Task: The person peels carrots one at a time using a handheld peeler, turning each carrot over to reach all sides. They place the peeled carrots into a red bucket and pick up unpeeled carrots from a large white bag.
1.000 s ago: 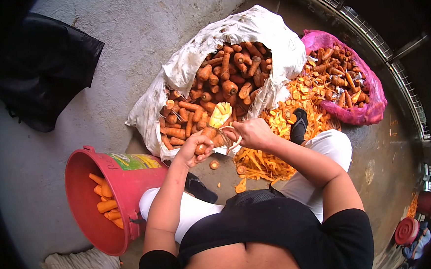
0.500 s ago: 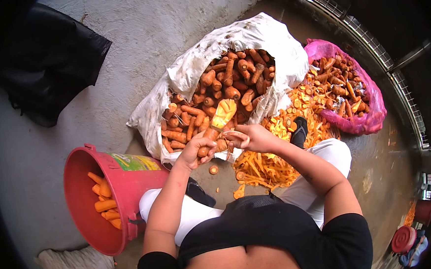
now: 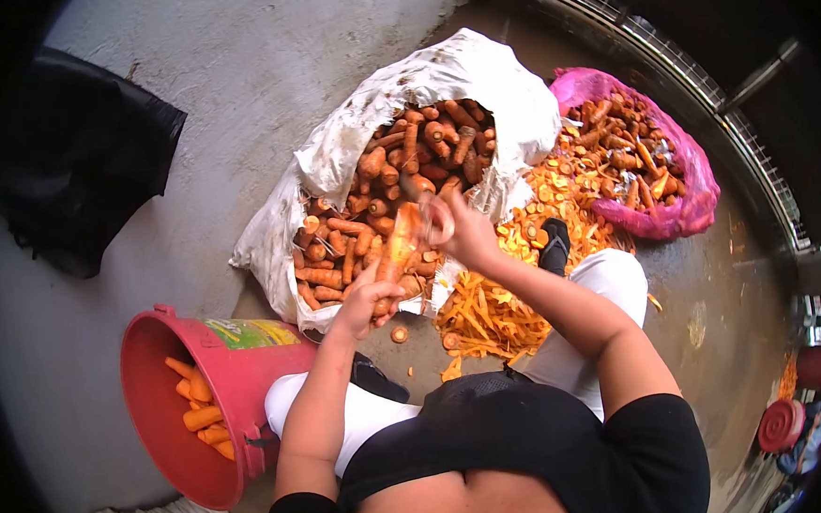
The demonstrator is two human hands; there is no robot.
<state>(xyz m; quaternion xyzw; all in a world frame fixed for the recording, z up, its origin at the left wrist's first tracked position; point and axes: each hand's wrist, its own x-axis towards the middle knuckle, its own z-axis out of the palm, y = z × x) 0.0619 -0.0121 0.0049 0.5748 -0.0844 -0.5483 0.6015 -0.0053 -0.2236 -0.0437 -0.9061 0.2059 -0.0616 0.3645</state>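
My left hand is wrapped round the lower end of a large, partly peeled carrot, which tilts up and away from me. My right hand is closed on a peeler, blurred by motion, beside the carrot's upper part. Just beyond both hands lies an open white sack full of unpeeled carrots. Orange peelings are heaped on the floor below my right forearm.
At the left stands a red bucket with peeled carrots inside. A pink bag of carrot pieces sits at the right. Black plastic hangs at upper left. My sandalled foot rests by the peelings.
My right hand has moved up and away with the peeler, along the carrot. More of the carrot's side shows peeled orange. The whole view has shifted slightly.
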